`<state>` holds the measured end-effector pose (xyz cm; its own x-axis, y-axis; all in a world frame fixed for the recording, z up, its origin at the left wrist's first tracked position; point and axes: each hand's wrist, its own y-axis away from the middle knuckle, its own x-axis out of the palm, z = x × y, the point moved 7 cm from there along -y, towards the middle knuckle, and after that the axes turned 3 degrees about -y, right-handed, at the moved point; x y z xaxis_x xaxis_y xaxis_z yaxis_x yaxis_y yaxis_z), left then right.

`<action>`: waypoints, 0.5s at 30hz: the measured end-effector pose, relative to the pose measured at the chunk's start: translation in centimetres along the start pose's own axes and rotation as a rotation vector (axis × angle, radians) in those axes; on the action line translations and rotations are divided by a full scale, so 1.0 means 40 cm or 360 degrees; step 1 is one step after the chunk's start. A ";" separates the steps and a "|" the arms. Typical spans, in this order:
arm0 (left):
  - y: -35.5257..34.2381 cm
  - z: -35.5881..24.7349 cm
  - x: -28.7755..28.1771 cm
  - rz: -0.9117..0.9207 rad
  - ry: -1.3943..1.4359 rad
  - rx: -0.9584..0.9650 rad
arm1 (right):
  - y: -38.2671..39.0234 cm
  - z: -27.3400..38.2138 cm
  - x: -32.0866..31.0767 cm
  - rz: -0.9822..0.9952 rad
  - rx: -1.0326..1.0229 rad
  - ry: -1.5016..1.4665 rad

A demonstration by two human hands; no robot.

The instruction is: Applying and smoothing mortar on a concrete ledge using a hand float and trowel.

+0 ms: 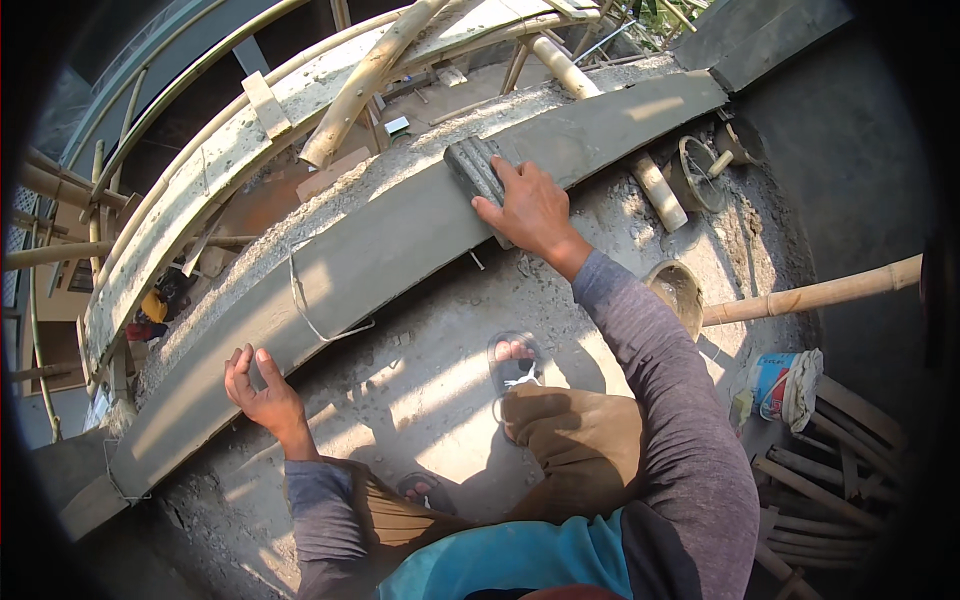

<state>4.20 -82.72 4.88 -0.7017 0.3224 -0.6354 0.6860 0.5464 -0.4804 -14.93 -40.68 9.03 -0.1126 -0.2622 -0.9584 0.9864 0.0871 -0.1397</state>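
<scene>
My right hand (528, 208) grips a grey ridged float (466, 167), which rests on the smooth grey plastered top of a long curved concrete ledge (630, 140). At the lower left, my left hand (268, 395) is raised by the ledge's near edge, fingers loosely curved and apart from the thumb, with nothing visible held in it. A thin loop of pale cord (300, 300) lies across the ledge between my two hands. My feet in sandals stand on the dusty floor below.
Bamboo poles and curved boards (190, 210) run beyond the ledge. Mortar-crusted pans (700, 175), another pan (668, 290) and a bamboo pole (800, 300) are at the right. A bucket (775, 385) and stacked sticks (820, 500) sit at the lower right.
</scene>
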 end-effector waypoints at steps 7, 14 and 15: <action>0.008 -0.029 0.017 0.0021 -0.0053 0.0068 | -0.080 -0.078 0.018 0.0109 0.0189 0.0166; 0.000 -0.022 0.015 0.0037 -0.0014 0.0015 | 0.106 -0.059 -0.010 0.0094 0.0181 0.0186; 0.000 -0.020 0.014 0.0035 -0.0014 0.0015 | 0.134 -0.043 -0.019 0.0090 0.0064 0.0079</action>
<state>3.65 -81.92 4.99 -0.6846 0.3275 -0.6512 0.7032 0.5320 -0.4717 -9.78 -38.37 8.59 -0.0614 -0.2097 -0.9758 0.9952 0.0618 -0.0759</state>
